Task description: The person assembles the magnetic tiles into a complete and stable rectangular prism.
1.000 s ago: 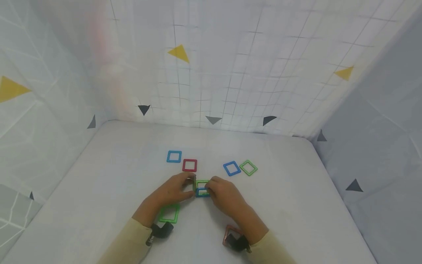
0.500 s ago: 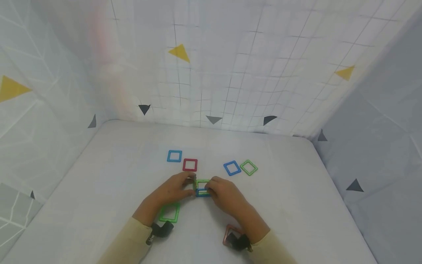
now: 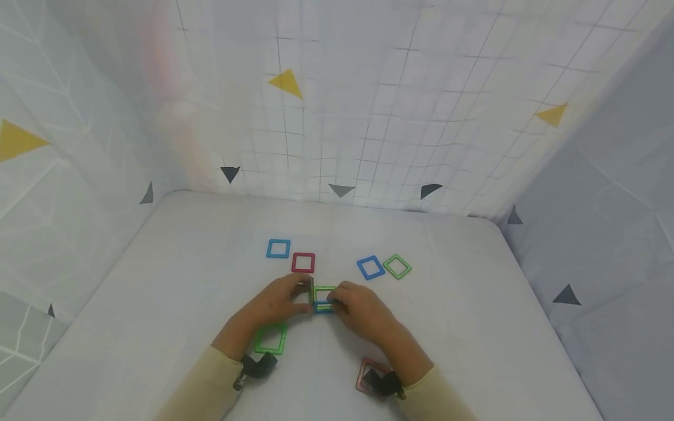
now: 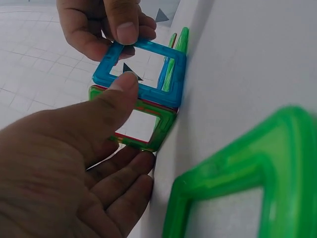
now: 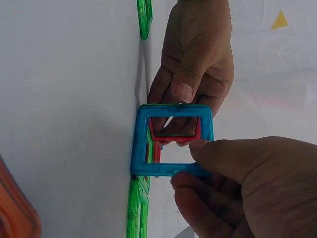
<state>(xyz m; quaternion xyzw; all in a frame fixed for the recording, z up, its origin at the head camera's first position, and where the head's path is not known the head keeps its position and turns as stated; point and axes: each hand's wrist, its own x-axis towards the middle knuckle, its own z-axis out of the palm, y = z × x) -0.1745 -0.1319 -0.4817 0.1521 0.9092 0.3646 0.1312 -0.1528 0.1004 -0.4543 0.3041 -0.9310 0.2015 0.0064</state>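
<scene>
Blue plastic square (image 5: 140,144): our right hand (image 5: 252,183) pinches its edge, left hand (image 4: 74,144) grips green frame (image 4: 161,126); tabletop (image 3: 474,304) stretches toward three o'clock.

High downward head view; near wrist views, blue frame (image 5: 140,141) in both.

My left sleeve (image 3: 202,386) and right sleeve (image 3: 436,399) are plain beige. At the cuffs I wear a stubby black left camera (image 3: 263,365) and a matching right camera (image 3: 383,383); the left band (image 3: 239,381) looks perhaps pale-flecked.
</scene>
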